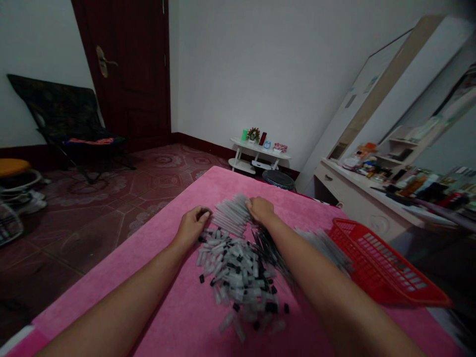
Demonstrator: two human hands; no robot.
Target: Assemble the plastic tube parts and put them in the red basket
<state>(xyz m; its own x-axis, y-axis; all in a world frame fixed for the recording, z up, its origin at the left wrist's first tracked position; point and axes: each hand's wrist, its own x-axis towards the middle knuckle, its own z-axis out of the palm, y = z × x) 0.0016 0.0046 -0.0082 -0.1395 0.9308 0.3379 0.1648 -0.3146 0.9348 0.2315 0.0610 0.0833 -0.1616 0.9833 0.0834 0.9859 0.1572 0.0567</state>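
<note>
My left hand (192,225), its fingers curled and thumb near the index finger, rests at the left ends of a row of thin translucent tubes (230,215). Whatever it pinches is hidden. At the other end of that row, my right hand (261,210) has its fingers closed on the tube ends. Between my forearms spreads a loose heap of short clear plastic caps (238,270), mixed with small black pieces (271,307). Thin black rods (268,248) lie beside the heap, partly under my right forearm.
A second bundle of translucent tubes (325,248) lies right of my right forearm, against a red plastic basket (390,263). Everything rests on a pink cloth-covered table (156,258). Beyond are a white shelf stand (260,149), a folding chair (70,114) and a cluttered dresser (364,193).
</note>
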